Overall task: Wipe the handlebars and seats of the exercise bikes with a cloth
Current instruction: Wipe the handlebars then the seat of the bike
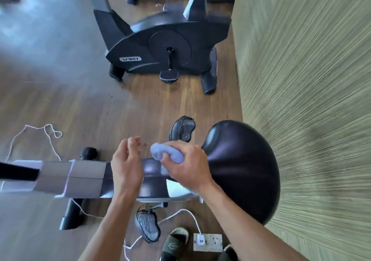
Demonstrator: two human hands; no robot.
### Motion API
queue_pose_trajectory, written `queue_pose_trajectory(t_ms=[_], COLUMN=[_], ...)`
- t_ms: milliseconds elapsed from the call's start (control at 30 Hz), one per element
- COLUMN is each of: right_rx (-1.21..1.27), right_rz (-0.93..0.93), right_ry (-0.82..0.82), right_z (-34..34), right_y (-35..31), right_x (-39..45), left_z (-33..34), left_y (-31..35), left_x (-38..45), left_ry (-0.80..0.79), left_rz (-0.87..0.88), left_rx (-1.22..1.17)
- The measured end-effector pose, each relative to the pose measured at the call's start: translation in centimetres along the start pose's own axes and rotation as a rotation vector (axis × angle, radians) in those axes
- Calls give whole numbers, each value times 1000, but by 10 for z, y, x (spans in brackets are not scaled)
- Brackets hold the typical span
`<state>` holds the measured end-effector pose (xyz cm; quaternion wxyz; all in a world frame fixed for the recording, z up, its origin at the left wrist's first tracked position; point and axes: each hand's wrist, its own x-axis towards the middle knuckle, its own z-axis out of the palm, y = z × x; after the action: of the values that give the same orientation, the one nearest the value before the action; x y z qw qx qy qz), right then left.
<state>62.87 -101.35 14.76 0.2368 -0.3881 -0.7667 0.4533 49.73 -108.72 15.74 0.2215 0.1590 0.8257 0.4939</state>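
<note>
Bare forearms (112, 220), dark-green slide sandals (174, 244)

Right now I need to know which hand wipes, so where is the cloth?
In the head view, low and centre, the pale blue cloth is bunched in the right hand, beside the nose of the black seat.

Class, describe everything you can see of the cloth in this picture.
The cloth is pale blue, soft and bunched into a wad. The right hand grips it, fingers curled over it, at the narrow front of the black seat. Part of it bulges out toward the left hand, which does not touch it.
</note>
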Motion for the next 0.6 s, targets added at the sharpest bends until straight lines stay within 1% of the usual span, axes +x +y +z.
queue_pose_trajectory(t_ms=[33, 100, 167, 200, 300, 367, 433, 533, 567, 600], right_rx=[254, 660, 958, 1051, 1243, 1283, 1321, 1466, 1474, 1457], right_rz=[137, 412, 632, 688, 777, 832, 842, 757, 715, 681], right_ry=[69, 225, 318, 376, 556, 645, 792, 1115, 1144, 1228], right_z=[-13, -46, -78, -94, -136, -166, -193, -226, -230, -232], right_y=[-8, -25, -39, -46, -69, -86, -89, -113, -124, -130], right_x=[-3, -11, -34, -50, -101, -138, -184, -255, -269, -288], left_z=[1, 6, 17, 23, 44, 59, 74, 91, 94, 96], left_y=[12, 35, 57, 68, 102, 125, 146, 174, 179, 184], left_x=[-7, -21, -41, -52, -91, -122, -157, -217, -233, -254], left_ry=[-30, -126, -275, -366, -625, -774, -925, -1177, -1250, -1335], left_rz=[25, 62, 94, 112, 165, 191, 219, 298, 327, 364], left_rx=[15, 32, 48, 53, 93, 88, 88, 113, 123, 145])
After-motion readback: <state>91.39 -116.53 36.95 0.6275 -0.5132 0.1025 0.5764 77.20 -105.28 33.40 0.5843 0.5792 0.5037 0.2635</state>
